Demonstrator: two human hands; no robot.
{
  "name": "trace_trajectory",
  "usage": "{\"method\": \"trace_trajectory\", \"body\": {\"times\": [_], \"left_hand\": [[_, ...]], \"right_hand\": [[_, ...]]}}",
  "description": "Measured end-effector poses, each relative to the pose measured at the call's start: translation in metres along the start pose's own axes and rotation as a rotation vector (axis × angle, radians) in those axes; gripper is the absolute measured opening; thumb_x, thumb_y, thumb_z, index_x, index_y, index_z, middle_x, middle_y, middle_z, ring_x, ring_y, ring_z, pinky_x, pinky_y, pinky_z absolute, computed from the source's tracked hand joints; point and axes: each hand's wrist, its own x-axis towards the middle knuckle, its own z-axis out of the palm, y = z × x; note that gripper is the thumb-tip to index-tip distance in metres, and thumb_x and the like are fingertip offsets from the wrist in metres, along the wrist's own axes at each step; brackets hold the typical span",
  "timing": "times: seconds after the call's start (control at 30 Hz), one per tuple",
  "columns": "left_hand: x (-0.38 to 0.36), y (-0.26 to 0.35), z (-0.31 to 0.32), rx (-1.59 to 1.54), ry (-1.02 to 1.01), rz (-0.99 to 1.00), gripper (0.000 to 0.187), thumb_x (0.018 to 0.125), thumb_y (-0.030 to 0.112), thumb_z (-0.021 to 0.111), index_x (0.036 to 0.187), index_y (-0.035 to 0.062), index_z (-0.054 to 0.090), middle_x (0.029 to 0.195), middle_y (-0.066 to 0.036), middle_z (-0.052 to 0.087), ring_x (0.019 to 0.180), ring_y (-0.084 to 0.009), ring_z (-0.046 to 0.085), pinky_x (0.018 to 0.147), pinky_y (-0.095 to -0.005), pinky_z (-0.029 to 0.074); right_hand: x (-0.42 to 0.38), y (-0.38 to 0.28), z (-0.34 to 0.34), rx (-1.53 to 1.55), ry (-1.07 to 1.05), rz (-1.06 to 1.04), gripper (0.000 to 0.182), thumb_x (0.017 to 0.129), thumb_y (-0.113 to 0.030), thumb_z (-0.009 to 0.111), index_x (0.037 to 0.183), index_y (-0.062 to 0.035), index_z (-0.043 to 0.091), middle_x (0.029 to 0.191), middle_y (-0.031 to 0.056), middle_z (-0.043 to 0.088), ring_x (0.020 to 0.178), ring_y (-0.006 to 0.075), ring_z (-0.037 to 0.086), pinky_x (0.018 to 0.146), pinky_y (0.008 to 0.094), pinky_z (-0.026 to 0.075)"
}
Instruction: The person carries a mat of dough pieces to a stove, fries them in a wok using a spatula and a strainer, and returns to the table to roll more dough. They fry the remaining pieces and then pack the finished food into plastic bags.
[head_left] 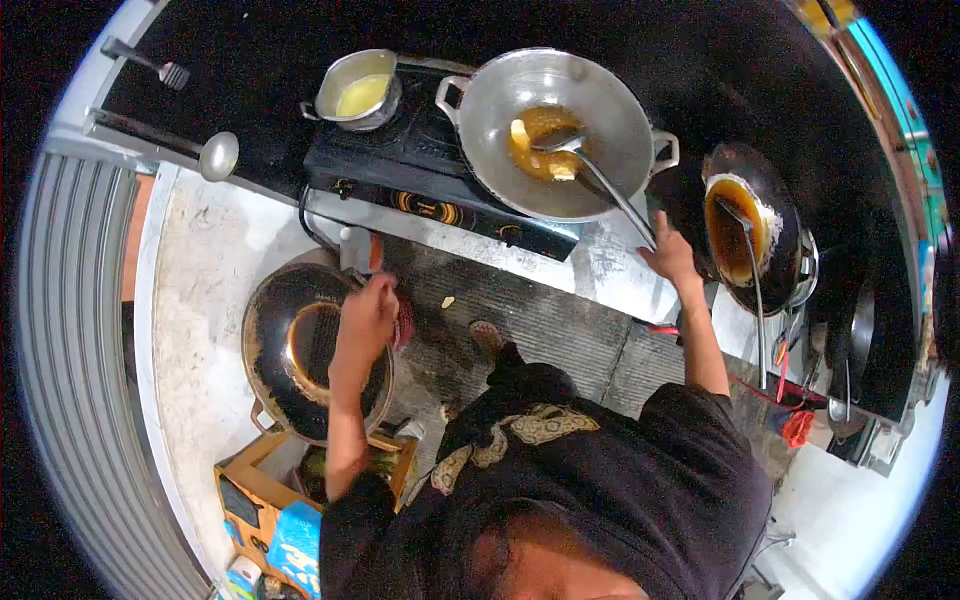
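Observation:
On the stove, a large silver wok holds brown liquid with pale yellow chunks in it. A metal ladle dips into that liquid, its long handle slanting toward me. My right hand is closed around the handle's end, index finger stretched along it. To my left is a dark wok with a pool of dark liquid. At its far right rim my left hand forms a slightly blurred fist; what it grips is hidden. A pale flat-ended object shows just beyond that fist.
A small pot of yellow liquid sits on the black stove. At right is another dark wok with brown liquid and a long-handled ladle. A round spoon and fork lie at upper left. A wooden crate stands below.

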Motion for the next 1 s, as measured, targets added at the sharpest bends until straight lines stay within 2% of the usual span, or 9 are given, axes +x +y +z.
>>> {"method": "trace_trajectory", "body": {"times": [0.1,0.2,0.27,0.37,0.5,0.6,0.63,0.73,1.0], "left_hand": [[0.079,0.026,0.008,0.296,-0.047,0.174,0.023,0.082,0.005,0.055,0.105,0.0058,0.055,0.087,-0.023,0.062,0.085,-0.0416,0.061,0.072,-0.0482,0.048],[0.141,0.081,0.017,0.4,-0.117,0.32,0.021,0.08,0.001,0.052,0.1,0.0045,0.058,0.085,-0.024,0.063,0.084,-0.0412,0.061,0.073,-0.0499,0.048],[0.178,0.072,0.05,0.385,0.113,0.678,0.019,0.078,0.002,0.052,0.096,0.0048,0.059,0.084,-0.023,0.063,0.081,-0.0392,0.062,0.07,-0.0494,0.048],[0.231,0.098,0.089,0.634,-0.074,0.547,0.021,0.072,-0.002,0.053,0.09,0.0015,0.061,0.08,-0.02,0.064,0.081,-0.0335,0.064,0.07,-0.0432,0.05],[0.264,0.094,0.148,0.63,0.014,0.618,0.019,0.073,-0.001,0.052,0.087,0.0039,0.064,0.09,-0.019,0.065,0.09,-0.0309,0.063,0.076,-0.0407,0.05],[0.275,0.073,0.184,0.813,-0.295,0.699,0.036,0.077,0.0,0.047,0.11,0.0066,0.059,0.104,-0.019,0.062,0.095,-0.0321,0.061,0.082,-0.0432,0.048],[0.247,0.105,0.16,0.723,-0.461,0.513,0.046,0.078,0.0,0.046,0.122,0.0082,0.053,0.114,-0.019,0.059,0.104,-0.0331,0.058,0.09,-0.0455,0.044],[0.207,0.074,0.156,0.642,-0.016,0.888,0.049,0.079,0.001,0.047,0.127,0.0082,0.049,0.12,-0.019,0.056,0.114,-0.0329,0.052,0.098,-0.0459,0.038],[0.039,0.06,0.071,0.179,-0.094,0.428,0.027,0.083,0.006,0.053,0.11,0.0048,0.058,0.103,-0.016,0.062,0.095,-0.0332,0.058,0.083,-0.0435,0.045]], "right_hand": [[0.006,-0.006,0.02,0.126,0.274,-0.173,0.043,0.082,-0.017,0.061,0.119,-0.0085,0.04,0.082,0.0228,0.062,0.073,0.0421,0.061,0.065,0.0509,0.049],[-0.002,-0.021,-0.004,0.184,0.132,-0.039,0.037,0.085,-0.007,0.054,0.119,-0.0116,0.04,0.09,0.0237,0.061,0.086,0.0418,0.058,0.068,0.0493,0.046],[-0.007,-0.013,-0.006,0.338,0.185,-0.046,0.032,0.086,-0.013,0.055,0.116,-0.0094,0.044,0.08,0.0221,0.06,0.076,0.0419,0.058,0.065,0.0477,0.045],[-0.017,0.005,-0.003,0.526,0.283,-0.063,0.029,0.089,-0.02,0.054,0.114,-0.0085,0.046,0.063,0.0194,0.056,0.059,0.0383,0.056,0.058,0.0452,0.043],[-0.043,0.007,-0.012,0.697,0.205,0.091,0.03,0.091,-0.024,0.054,0.114,-0.0053,0.049,0.061,0.013,0.054,0.056,0.0267,0.053,0.058,0.0375,0.042],[-0.061,0.004,-0.016,0.796,0.167,0.137,0.032,0.091,-0.025,0.054,0.115,-0.0033,0.049,0.062,0.0073,0.054,0.058,0.0167,0.051,0.057,0.033,0.042],[-0.067,0.002,-0.017,0.82,0.131,0.165,0.032,0.091,-0.025,0.054,0.115,-0.0032,0.049,0.062,0.0067,0.054,0.058,0.0156,0.05,0.056,0.0321,0.041],[-0.073,0.002,-0.009,0.92,0.067,0.188,0.03,0.092,-0.022,0.054,0.114,-0.0031,0.049,0.061,0.0036,0.051,0.055,0.0114,0.047,0.051,0.0289,0.038],[-0.071,-0.015,-0.012,0.784,0.003,0.07,0.03,0.09,-0.02,0.056,0.114,-0.0041,0.051,0.055,0.0055,0.048,0.05,0.0153,0.045,0.049,0.0331,0.037]]}}
